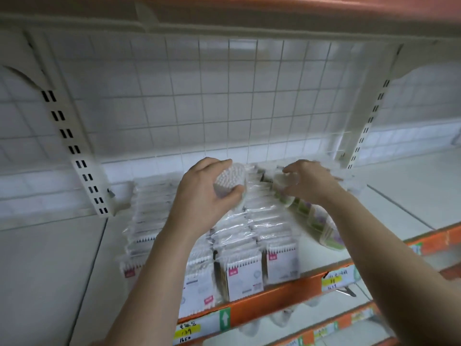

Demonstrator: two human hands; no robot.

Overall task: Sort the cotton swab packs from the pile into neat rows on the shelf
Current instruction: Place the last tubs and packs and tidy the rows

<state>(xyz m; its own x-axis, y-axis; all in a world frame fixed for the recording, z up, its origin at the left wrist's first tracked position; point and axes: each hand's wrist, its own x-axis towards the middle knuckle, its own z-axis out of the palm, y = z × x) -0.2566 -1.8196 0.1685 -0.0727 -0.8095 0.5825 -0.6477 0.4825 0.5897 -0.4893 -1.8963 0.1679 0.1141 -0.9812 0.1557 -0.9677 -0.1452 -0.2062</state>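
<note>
Two hands reach to the back of a white metal shelf (62, 258): the left hand (197, 198) curls its fingers round a clear round tub (230, 182) of white-tipped cotton swabs, and the right hand (314, 182) grips a second tub (283, 183). Glossy plastic-wrapped swab packs (244, 273) stand in rows to the orange front edge, where a yellow tag (187, 332) reads "139".

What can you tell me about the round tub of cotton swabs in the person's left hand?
The round tub is clear plastic, packed with swabs, and tipped so that their white tips face the camera. It is held above the rows of flat packs, towards the back of the shelf. The left hand grips it, fingers over the top, thumb beneath. No label shows.
</note>
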